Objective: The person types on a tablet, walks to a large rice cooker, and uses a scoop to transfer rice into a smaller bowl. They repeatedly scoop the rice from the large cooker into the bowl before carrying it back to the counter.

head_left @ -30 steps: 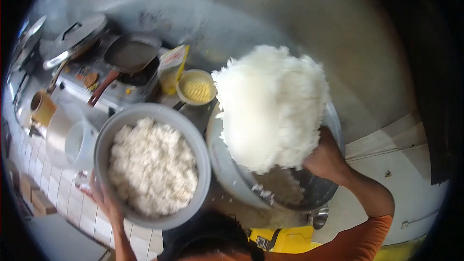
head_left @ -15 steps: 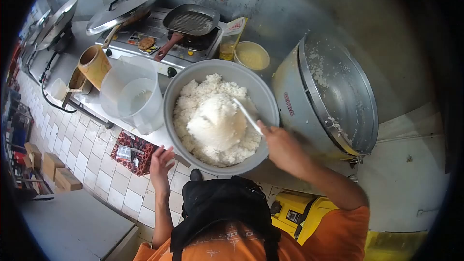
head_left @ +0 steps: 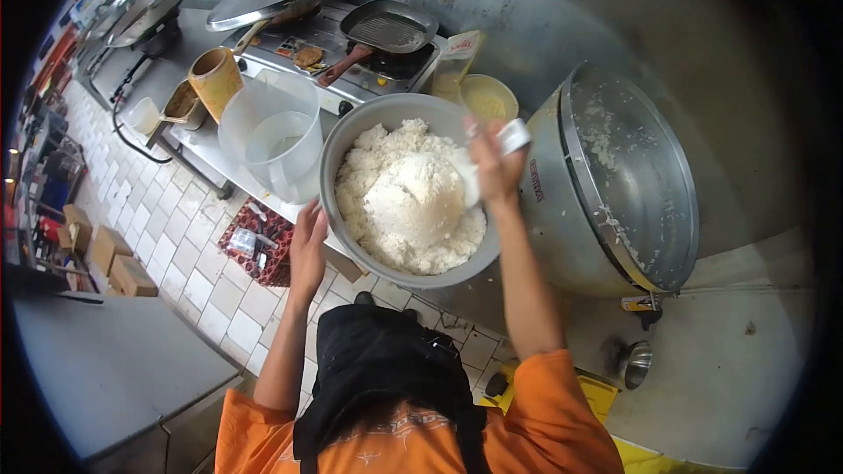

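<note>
A big grey bowl [head_left: 336, 123] full of white rice [head_left: 413, 197] stands in front of me, the rice heaped up in the middle. My right hand [head_left: 497, 165] is closed around a white rice paddle [head_left: 513, 136] at the bowl's right side. The paddle's blade reaches down against the right flank of the heap. My left hand [head_left: 309, 239] is at the lower left rim, fingers stretched out and close together, seemingly touching the bowl's outside. Beside the bowl on the left is a clear plastic container [head_left: 246, 127] with a smaller tub shape inside.
To the right stands a large metal rice cooker [head_left: 549, 175], rice grains stuck inside. Behind the bowl are a grill pan [head_left: 391, 28] on the stove, a tub of yellowish contents [head_left: 489, 98] and a lidded pan [head_left: 272, 0]. A patterned red box [head_left: 279, 268] sits on the floor.
My right hand has swung up and forward along the bowl's right side, turning the paddle. My left hand has come in to the rim. The view has shifted, moving the scene rightward.
</note>
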Available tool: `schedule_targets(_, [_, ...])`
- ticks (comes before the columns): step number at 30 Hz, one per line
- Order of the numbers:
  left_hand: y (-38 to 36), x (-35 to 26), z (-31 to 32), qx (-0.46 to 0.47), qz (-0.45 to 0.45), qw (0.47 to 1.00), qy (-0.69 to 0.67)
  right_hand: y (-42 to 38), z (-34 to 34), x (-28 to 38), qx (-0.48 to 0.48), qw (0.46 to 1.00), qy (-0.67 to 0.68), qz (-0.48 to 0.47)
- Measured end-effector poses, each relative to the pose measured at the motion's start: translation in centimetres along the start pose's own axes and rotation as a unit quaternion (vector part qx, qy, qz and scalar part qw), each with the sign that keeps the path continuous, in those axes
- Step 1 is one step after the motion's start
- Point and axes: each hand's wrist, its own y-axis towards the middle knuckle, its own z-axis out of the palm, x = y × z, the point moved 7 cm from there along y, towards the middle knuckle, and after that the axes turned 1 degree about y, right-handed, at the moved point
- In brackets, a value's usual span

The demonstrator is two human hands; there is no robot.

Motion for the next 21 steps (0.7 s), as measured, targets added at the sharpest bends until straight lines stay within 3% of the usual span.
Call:
schedule_targets(1, [0.9,-1.7,1.3,-0.025,0.014,0.999,0.022,1.0,0.5,2.8,0.067,0.997,-0.018,-0.033])
schedule_targets(2, [1.6,-2.2,2.7,-0.032,0.011,0.999,0.027,1.6,0.5,7.3,0.07,0.992,0.045,-0.097])
schedule_targets(4, [2.3,-2.9,3.9,-0.091,0.059,0.983,0.144,3.8,-2.3,5.3,0.225,0.925,0.307,-0.008])
schedule_targets(5, [2.2,-2.0,4.0,-0.094,0.056,0.983,0.146,1.4,-1.7,0.9,0.017,0.982,0.166,0.087])
schedule_targets(6, [2.3,-2.0,3.7,-0.136,0.112,0.972,0.152,-3.1,-0.7,-2.3,-0.193,0.966,0.013,0.171])
schedule_targets(7, [2.3,-2.4,3.4,-0.172,0.171,0.957,0.158,-4.0,2.8,-0.8,-0.043,0.999,-0.033,0.007])
schedule_targets(8, [2.1,-2.0,3.3,-0.166,0.166,0.959,0.158,-6.2,5.9,0.8,0.113,0.978,-0.085,-0.15])
schedule_targets(10, [2.4,-1.9,3.1,-0.135,0.192,0.966,0.109,-3.8,10.4,-0.5,0.18,0.961,-0.029,-0.208])
schedule_targets(12, [1.7,-1.8,3.3,-0.124,0.161,0.972,0.116,0.1,12.1,1.8,0.247,0.964,-0.07,-0.062])
schedule_targets(14, [2.6,-1.6,3.0,-0.13,0.194,0.969,0.082,2.4,11.2,6.3,0.244,0.967,0.004,-0.069])
schedule_targets(15, [2.6,-1.8,3.3,-0.121,0.18,0.976,0.033,2.8,9.9,9.7,0.301,0.949,0.05,-0.083])
schedule_targets(16, [2.6,-1.7,3.6,-0.121,0.177,0.976,0.022,1.4,8.8,12.0,0.239,0.962,0.018,-0.13])
schedule_targets(17, [2.5,-1.5,3.6,-0.129,0.166,0.977,0.016,0.5,9.4,0.7,0.191,0.964,0.175,0.051])
schedule_targets(18, [2.6,-1.4,3.4,-0.138,0.158,0.978,0.013,-3.0,9.2,0.2,0.189,0.957,-0.173,-0.134])
schedule_targets(19, [2.7,-1.0,3.3,-0.128,0.142,0.981,0.007,-5.3,10.5,-3.3,0.214,0.951,-0.136,-0.175])
schedule_targets(20, [3.6,-1.3,3.4,-0.132,0.151,0.98,0.0,-5.9,13.6,-2.7,0.312,0.907,-0.222,-0.177])
schedule_targets(21, [3.7,-1.4,3.4,-0.138,0.172,0.975,0.006,-4.2,14.1,-2.8,0.276,0.913,-0.207,-0.22])
